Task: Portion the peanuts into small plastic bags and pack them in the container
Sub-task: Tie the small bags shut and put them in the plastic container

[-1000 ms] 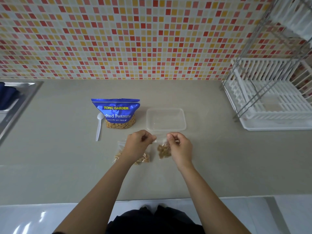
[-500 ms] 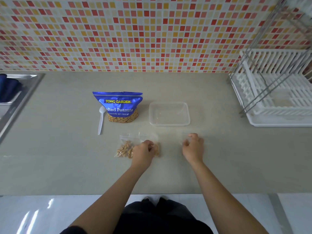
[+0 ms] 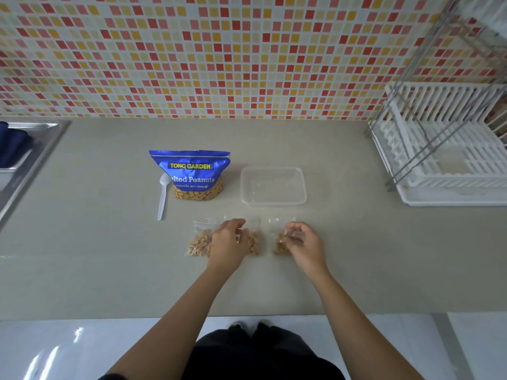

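On the table (image 3: 109, 270), close in front of the person, lay the portions made so far. The right hand (image 3: 304, 244) pinched the clear upper part of a small bag (image 3: 280, 244) between thumb and fingers (image 3: 301, 229); the nuts had gathered at the bottom of that bag, which rested on the table. Just to its left, the left hand (image 3: 229, 242) sat over the bagged peanuts (image 3: 198, 242) with its fingers bent. Nuts showed on both sides of that hand, so it could not be told whether one bag or two lay under it, or whether the fingers gripped the plastic or only rested on it. Behind the hands stood the container (image 3: 273, 203), clear, uncovered and with nothing visible inside. To its left the blue peanut pouch (image 3: 192, 171) stood upright, a good layer of nuts showing through its window, and the white spoon (image 3: 163, 196) lay flat against its left side, untouched. As a judgement, the portioning was well along, with at least two portions bagged, while the packing had not begun, since no bag was in the container. Whether the bag tops were sealed could not be made out. What remained was closing any open bags, perhaps filling more from the pouch, and moving every bag into the container.
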A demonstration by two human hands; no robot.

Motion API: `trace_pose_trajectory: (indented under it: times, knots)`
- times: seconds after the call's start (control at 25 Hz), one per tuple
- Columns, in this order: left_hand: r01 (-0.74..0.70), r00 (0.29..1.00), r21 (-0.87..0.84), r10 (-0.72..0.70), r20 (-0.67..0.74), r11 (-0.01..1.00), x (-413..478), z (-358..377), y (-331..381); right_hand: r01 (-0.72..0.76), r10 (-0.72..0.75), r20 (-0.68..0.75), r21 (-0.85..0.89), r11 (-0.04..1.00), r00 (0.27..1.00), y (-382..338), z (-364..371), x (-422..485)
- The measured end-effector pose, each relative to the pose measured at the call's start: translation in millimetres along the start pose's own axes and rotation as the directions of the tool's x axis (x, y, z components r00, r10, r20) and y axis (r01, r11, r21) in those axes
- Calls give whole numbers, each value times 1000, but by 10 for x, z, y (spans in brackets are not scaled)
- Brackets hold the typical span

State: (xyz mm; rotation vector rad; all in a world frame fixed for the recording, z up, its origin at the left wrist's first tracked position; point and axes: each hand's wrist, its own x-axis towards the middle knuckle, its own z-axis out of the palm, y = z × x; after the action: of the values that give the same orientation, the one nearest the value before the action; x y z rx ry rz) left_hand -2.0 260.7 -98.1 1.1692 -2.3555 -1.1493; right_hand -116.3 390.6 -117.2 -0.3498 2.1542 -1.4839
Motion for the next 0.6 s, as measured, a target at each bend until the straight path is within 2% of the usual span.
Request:
trace_pose_trajectory:
  times: [0.12, 0.2, 0.32, 0.44, 0.6]
  knots:
    - [120, 982, -287, -71, 176, 951, -12, -15, 172, 10, -25, 118, 122, 992, 993, -198, 55, -60]
    - [131, 983, -416, -64, 171, 900, -8, -7, 208, -1, -31, 135, 229, 974, 990, -278, 103, -95]
    - [131, 983, -492, -49, 176, 861, -3, -22, 222, -59, 49, 38, 324, 944, 998, -305, 153, -88]
    - [206, 967, -556, -82, 239, 805, 23, -40, 251, -23, 28, -15, 252, 968, 999, -291, 179, -67]
    - [122, 980, -427, -40, 197, 896, 67, -62, 311, 40, -36, -28, 134, 990, 999, -323, 211, -80]
